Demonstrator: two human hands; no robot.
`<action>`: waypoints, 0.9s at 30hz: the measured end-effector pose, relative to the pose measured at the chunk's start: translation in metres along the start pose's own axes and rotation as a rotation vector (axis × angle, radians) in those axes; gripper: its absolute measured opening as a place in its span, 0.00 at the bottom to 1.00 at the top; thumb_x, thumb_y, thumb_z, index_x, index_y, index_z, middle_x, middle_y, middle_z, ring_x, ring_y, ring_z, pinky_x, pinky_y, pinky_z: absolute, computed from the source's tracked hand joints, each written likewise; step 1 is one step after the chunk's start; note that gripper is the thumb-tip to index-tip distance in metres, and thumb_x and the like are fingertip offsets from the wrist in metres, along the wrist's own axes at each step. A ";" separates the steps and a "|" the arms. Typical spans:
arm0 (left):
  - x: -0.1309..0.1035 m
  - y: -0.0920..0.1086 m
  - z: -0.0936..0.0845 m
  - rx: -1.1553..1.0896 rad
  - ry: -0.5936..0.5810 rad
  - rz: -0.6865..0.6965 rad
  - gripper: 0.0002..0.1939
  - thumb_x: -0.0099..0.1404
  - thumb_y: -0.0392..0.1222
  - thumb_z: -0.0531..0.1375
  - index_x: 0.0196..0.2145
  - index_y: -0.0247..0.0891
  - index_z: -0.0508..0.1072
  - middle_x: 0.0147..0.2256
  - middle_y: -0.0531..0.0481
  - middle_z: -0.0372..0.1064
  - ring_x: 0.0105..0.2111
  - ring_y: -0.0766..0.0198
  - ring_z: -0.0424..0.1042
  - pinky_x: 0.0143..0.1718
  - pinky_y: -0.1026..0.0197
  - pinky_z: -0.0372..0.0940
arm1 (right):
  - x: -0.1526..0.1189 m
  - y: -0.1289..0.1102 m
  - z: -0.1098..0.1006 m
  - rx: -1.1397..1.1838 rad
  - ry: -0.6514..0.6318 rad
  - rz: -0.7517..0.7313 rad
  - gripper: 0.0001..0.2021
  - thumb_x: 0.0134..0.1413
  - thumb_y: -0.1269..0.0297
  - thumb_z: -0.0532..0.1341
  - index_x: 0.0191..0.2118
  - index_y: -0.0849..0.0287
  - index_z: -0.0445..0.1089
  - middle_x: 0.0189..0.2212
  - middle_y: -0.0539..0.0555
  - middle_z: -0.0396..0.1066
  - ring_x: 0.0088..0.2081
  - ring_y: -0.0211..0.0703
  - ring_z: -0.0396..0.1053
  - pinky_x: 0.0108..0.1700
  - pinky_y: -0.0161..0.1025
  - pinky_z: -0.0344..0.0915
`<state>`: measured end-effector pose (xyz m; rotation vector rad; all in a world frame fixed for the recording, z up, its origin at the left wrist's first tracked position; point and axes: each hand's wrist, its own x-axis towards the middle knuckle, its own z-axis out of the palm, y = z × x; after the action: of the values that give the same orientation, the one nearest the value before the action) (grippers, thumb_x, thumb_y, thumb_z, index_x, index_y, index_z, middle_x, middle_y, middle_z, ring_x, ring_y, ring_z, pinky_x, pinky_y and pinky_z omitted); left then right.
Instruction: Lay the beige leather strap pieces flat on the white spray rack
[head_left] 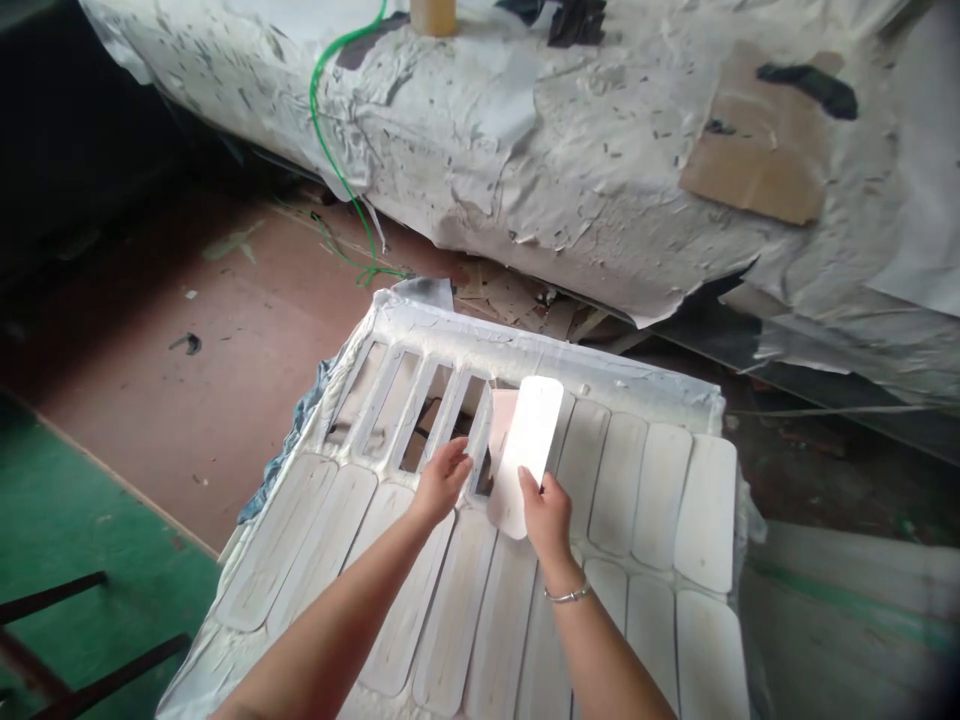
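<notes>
My right hand (547,515) grips the lower right edge of a white rounded-end panel (531,440), its thumb lying on the face. The panel is tilted above a slotted frame (465,318) coated in pale, crusty material. To the left, my left hand (442,480) hovers over the frame's open slots, fingers stretched loosely with nothing seen between them. Similar pale panels (705,510) lie side by side on the right of the upper row. Another row of panels (289,540) spans the nearer part, partly hidden by my forearms. Several slots at the upper left have no panel over them.
Beyond the frame stands a long bench (465,150) draped in stained, wrinkled covering. On it are a cardboard piece (757,150) and a container of amber liquid (433,16). A green hose (319,110) hangs down its front. Dark metal bars (112,680) stand at lower left.
</notes>
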<state>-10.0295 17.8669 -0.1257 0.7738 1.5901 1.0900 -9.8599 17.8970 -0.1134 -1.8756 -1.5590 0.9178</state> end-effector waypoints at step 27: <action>0.035 0.051 0.037 0.743 -0.372 -0.036 0.15 0.62 0.43 0.51 0.24 0.34 0.72 0.26 0.45 0.69 0.29 0.62 0.65 0.29 0.63 0.54 | -0.018 -0.045 -0.064 0.640 -0.442 0.340 0.21 0.48 0.53 0.64 0.46 0.59 0.69 0.40 0.54 0.75 0.40 0.48 0.71 0.42 0.42 0.66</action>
<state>-10.0053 17.9275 -0.0948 1.3368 1.6640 0.2662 -9.8399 17.8900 -0.0364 -1.5378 -0.9743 1.8290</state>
